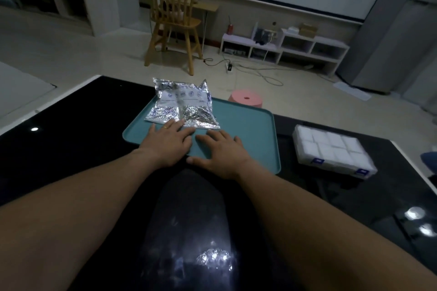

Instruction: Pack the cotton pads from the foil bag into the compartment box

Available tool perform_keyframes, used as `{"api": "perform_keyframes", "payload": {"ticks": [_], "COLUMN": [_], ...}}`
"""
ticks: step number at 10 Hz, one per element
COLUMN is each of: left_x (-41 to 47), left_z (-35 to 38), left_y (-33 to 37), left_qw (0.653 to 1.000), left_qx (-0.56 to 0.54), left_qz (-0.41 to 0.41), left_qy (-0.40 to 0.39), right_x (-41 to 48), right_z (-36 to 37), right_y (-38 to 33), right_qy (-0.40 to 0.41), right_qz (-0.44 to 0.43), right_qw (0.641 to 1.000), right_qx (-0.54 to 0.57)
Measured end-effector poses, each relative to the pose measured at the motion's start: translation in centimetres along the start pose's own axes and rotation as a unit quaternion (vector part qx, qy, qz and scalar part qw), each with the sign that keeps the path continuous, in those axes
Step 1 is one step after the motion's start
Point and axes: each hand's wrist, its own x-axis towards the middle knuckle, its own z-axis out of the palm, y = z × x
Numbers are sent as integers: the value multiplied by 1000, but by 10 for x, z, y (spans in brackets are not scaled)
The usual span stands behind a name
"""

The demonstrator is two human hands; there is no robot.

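Note:
A crinkled silver foil bag [183, 105] lies at the far left of a teal tray [250, 125] on the black table. My left hand [166, 142] lies flat on the tray, fingers straight, fingertips at the bag's near edge. Beside it my right hand [218, 152] rests flat on the bare tray, just short of the bag. Off to the right stands the clear compartment box [331, 152], its compartments filled with white cotton pads and its lid down.
The glossy black table [71, 139] ends close behind the tray. Beyond its far edge a pink stool [246, 98], a wooden chair [176, 16], floor cables and a low white shelf [283, 46] stand on the floor.

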Motion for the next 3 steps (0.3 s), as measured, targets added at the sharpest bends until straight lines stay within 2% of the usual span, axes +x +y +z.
{"api": "perform_keyframes", "payload": {"ticks": [1, 2, 3], "left_x": [12, 10, -1], "left_z": [3, 6, 1], "left_y": [-4, -5, 5], "left_qw": [1000, 999, 991], "left_qx": [3, 4, -17], "left_qz": [0, 7, 11], "left_qy": [2, 47, 131], "right_x": [9, 5, -6], "right_z": [0, 0, -10], "right_y": [3, 3, 9], "right_qy": [-4, -10, 43], "right_qz": [8, 0, 13], "right_qw": [1000, 1000, 997], "right_qx": [7, 18, 68]}}
